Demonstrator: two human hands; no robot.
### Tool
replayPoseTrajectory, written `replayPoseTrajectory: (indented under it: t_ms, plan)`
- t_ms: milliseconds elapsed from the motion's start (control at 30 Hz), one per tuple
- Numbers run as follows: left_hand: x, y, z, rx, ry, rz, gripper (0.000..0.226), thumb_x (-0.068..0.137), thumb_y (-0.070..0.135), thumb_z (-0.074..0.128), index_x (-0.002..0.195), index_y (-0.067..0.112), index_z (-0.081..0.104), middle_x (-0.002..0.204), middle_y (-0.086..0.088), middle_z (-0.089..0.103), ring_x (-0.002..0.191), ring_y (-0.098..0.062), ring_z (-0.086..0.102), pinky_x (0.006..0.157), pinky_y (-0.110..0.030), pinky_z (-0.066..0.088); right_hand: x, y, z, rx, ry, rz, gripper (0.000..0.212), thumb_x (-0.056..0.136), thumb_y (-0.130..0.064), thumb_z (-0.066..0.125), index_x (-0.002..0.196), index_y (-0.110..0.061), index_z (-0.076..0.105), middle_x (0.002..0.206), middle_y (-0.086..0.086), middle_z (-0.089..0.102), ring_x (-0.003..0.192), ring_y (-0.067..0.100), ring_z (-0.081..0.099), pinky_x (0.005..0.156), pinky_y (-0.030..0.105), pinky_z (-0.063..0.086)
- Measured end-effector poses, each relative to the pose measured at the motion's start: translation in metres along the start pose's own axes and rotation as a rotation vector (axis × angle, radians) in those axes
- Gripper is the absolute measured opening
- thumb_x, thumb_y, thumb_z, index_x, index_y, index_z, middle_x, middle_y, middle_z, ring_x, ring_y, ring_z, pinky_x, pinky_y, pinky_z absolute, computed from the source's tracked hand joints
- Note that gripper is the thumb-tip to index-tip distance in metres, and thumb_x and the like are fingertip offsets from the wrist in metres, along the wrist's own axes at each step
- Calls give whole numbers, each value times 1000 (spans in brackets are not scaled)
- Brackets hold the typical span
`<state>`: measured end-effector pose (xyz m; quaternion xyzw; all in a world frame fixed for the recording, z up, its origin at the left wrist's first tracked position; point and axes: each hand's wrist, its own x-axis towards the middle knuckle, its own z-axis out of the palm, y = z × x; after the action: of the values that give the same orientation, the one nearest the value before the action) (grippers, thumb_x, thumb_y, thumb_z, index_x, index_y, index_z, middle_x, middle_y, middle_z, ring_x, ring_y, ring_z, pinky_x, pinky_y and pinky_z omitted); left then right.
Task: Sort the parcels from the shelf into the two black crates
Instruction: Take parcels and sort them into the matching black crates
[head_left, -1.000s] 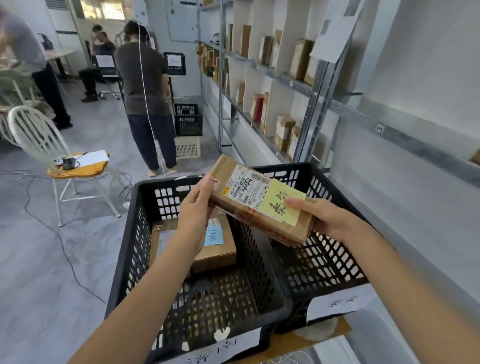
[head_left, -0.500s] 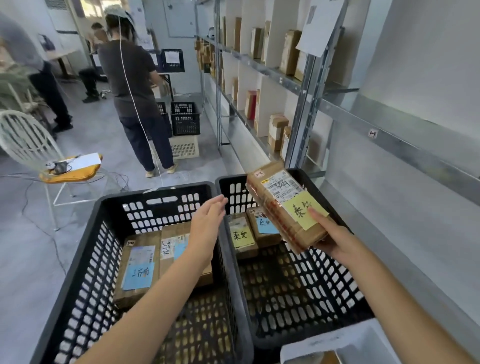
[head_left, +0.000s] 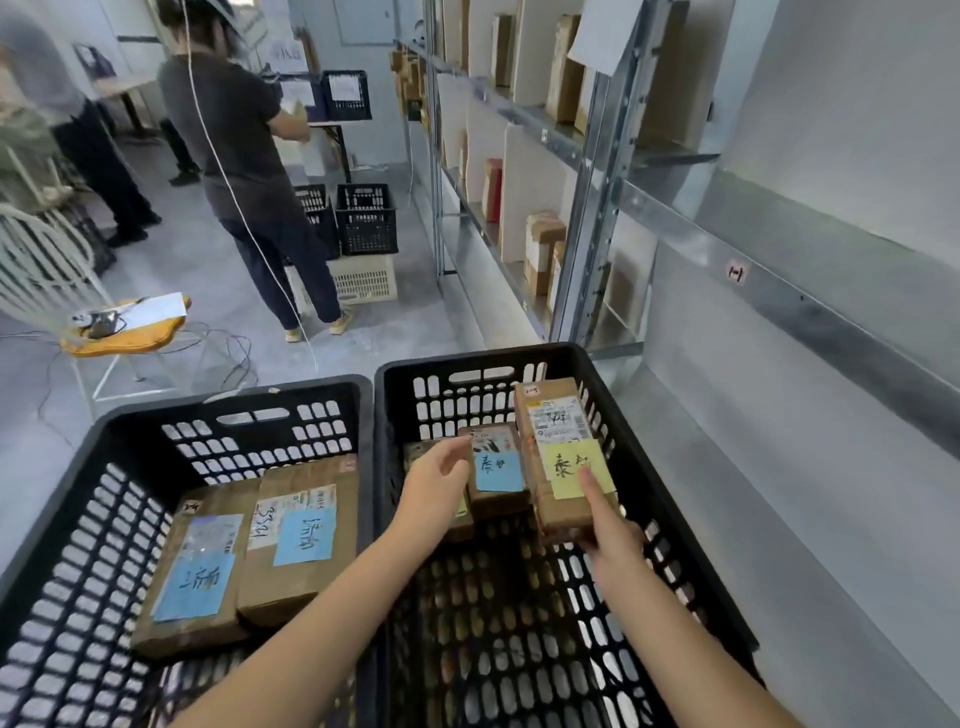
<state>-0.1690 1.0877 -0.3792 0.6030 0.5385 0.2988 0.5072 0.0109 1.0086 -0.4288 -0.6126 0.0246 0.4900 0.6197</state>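
The right hand (head_left: 610, 540) grips the yellow-note parcel (head_left: 556, 415) by its near end, thumb on top and fingers beneath. It holds the parcel inside the right crate (head_left: 467, 358) at centre frame, probably to set it flat beside the blue-note parcel (head_left: 496, 475). The left hand (head_left: 434, 488) hangs loosely open over a third parcel (head_left: 418, 451), gripping nothing; contact is unclear. The crate's far wall is just beyond the held parcel, and its near half is open floor. The left crate (head_left: 234, 397) adjoins at lower left.

The metal shelf (head_left: 597, 208) carries upright cardboard boxes (head_left: 543, 249) between white dividers (head_left: 530, 197); the grey floor (head_left: 405, 312) bears a white chair (head_left: 47, 270) and stacked crates (head_left: 366, 218).
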Motion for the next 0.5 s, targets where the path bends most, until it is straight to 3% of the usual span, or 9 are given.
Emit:
replayPoseTrajectory:
  t_ms: [133, 200, 400, 500]
  plan:
    - [21, -10, 22, 29, -7, -45, 40, 102, 10, 44, 140, 16, 53, 137, 4, 56, 118, -4, 49, 60, -3, 46, 22, 10, -2, -51, 80, 25, 71, 60, -47, 88, 112, -12, 56, 112, 10, 68, 103, 25, 65, 99, 41, 50]
    - [33, -19, 30, 56, -11, -68, 41, 102, 12, 45, 142, 18, 51, 141, 2, 55, 117, -4, 51, 60, -5, 44, 32, 12, 1, -87, 68, 21, 68, 55, -54, 87, 104, -17, 60, 112, 8, 69, 106, 25, 64, 102, 44, 49]
    - [59, -39, 42, 110, 2, -112, 41, 101, 9, 44, 141, 16, 51, 138, 0, 56, 89, 6, 54, 53, -1, 42, 51, 22, 10, -52, 129, -19, 46, 77, -52, 76, 108, -19, 68, 101, -4, 69, 100, 17, 62, 82, 28, 44]
    - [70, -40, 46, 151, 4, -107, 42, 101, 10, 44, 142, 18, 49, 141, 1, 53, 97, 5, 54, 60, -1, 42, 51, 23, 13, 48, 195, 30, 43, 74, -53, 78, 97, -20, 63, 102, 0, 69, 95, 16, 63, 83, 31, 46]
